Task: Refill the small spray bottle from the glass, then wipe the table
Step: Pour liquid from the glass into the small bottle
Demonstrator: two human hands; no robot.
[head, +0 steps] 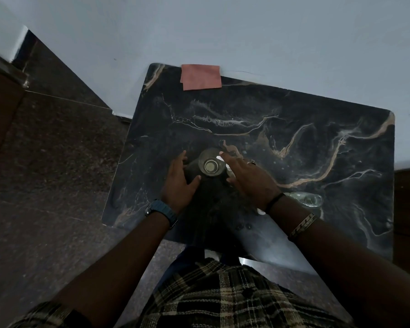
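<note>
the glass stands upright near the middle of the dark marble table, seen from straight above. the left hand and right hand sit either side of it, fingers spread and loose, holding nothing. something white shows under the right fingers; i cannot tell what it is. a clear bottle lies on its side by the right wrist. best to grip the glass low and firm before lifting, then pour slowly. the pink cloth waits at the far edge.

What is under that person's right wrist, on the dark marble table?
A clear glass object lies on the table, jutting out past the right hand's wrist. A small white bit shows beside it. The wrist covers the rest, so I cannot identify it.
</note>
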